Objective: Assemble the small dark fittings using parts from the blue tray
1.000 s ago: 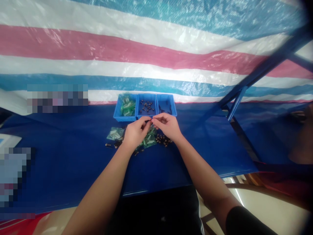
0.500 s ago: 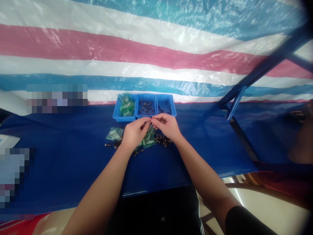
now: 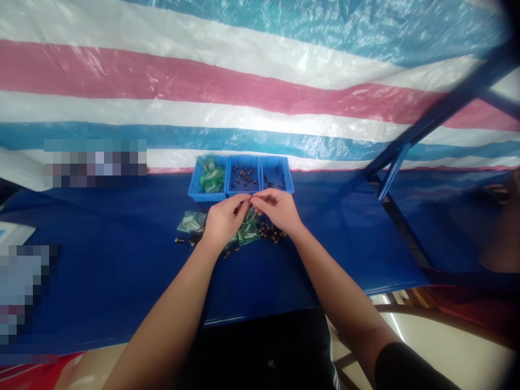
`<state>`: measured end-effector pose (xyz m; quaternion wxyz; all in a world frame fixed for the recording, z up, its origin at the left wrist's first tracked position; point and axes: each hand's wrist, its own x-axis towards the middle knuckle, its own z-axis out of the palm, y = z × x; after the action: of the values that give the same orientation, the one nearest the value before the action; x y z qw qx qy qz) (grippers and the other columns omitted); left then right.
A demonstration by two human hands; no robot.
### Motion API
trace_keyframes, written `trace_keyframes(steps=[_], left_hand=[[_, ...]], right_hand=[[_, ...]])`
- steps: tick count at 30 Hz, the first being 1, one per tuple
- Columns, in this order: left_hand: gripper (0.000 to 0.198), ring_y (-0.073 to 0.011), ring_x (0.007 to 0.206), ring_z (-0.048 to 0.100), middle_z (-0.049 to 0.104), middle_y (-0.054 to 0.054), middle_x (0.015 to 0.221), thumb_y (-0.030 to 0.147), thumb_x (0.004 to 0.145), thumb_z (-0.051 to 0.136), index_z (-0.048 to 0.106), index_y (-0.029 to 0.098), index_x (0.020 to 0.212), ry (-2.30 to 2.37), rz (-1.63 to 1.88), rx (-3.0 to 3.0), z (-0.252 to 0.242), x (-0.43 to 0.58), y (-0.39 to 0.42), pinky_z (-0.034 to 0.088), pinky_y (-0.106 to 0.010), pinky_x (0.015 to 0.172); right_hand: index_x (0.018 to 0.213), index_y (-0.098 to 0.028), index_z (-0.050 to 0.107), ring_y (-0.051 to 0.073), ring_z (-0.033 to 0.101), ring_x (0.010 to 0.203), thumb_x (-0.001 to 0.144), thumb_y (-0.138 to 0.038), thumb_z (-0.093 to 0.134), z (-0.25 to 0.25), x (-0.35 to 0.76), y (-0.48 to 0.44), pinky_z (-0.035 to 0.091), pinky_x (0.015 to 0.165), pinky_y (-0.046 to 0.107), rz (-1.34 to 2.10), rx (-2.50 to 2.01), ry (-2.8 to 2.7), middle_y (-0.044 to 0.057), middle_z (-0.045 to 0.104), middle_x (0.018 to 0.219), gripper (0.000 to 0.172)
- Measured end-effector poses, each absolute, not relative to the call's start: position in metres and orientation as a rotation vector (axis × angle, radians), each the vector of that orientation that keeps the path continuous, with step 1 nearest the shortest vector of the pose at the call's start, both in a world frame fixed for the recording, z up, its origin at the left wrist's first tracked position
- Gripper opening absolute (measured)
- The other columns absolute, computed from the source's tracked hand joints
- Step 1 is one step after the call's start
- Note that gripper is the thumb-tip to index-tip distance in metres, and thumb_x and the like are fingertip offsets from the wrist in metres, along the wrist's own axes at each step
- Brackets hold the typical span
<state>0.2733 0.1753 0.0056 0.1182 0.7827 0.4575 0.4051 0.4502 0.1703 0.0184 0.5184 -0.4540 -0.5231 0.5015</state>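
Note:
My left hand [image 3: 224, 219] and my right hand [image 3: 278, 208] meet fingertip to fingertip in front of the blue bins. Both are closed in a pinch; whatever sits between the fingertips is too small to make out. Below them on the table lie green-tinted plastic bags [image 3: 248, 233] with light parts inside, partly covered by my left hand. Beside my right wrist is a pile of small dark and brassy screw-like pieces [image 3: 273, 233]. Another small bag [image 3: 190, 221] lies left of my left hand, with a few dark pieces [image 3: 195, 238] near it.
Three blue bins stand in a row: the left bin [image 3: 195, 190] holds green bags, the middle bin [image 3: 244, 159] small brassy pieces, the right bin [image 3: 290, 187] thin dark pieces. A blue metal frame [image 3: 422, 127] rises at the right of the blue table [image 3: 122, 260]. Striped sheeting [image 3: 227, 70] hangs behind.

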Motion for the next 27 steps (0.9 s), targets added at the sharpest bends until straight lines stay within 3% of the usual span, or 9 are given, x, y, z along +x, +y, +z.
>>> trace_keyframes(steps=[11, 16, 27], left_hand=[[0.025, -0.0129, 0.076, 0.07, 0.077, -0.002, 0.093, 0.036, 0.1, 0.054, 0.071, 0.022, 0.112, 1.38, 1.125, 2.336, 0.0038, 0.2724, 0.1756, 0.048, -0.02, 0.07], [0.027, -0.0127, 0.07, 0.068, 0.075, -0.002, 0.086, 0.038, 0.1, 0.053, 0.07, 0.022, 0.112, 1.388, 1.13, 2.292, 0.0049, 0.273, 0.1748, 0.047, -0.021, 0.066], [0.03, -0.0119, 0.06, 0.061, 0.07, 0.0, 0.076, 0.042, 0.101, 0.049, 0.067, 0.022, 0.113, 1.411, 1.076, 2.229, 0.008, 0.2737, 0.1738, 0.043, -0.022, 0.061]], right_hand=[[0.093, -0.017, 0.072, 0.015, 0.067, 0.065, 0.076, -0.042, 0.079, 0.0184, 0.4506, 0.1702, 0.059, 0.062, 0.029, 1.191, -1.076, -1.275, 0.003, 0.072, 0.075, 0.031], [0.096, -0.018, 0.073, 0.014, 0.067, 0.064, 0.076, -0.039, 0.079, 0.0173, 0.4512, 0.1703, 0.058, 0.064, 0.029, 1.139, -1.074, -1.333, 0.003, 0.073, 0.077, 0.029], [0.1, -0.022, 0.075, 0.018, 0.073, 0.081, 0.084, -0.034, 0.072, 0.0128, 0.4506, 0.1689, 0.061, 0.076, 0.031, 0.784, -1.093, -1.514, 0.005, 0.077, 0.094, 0.021]])
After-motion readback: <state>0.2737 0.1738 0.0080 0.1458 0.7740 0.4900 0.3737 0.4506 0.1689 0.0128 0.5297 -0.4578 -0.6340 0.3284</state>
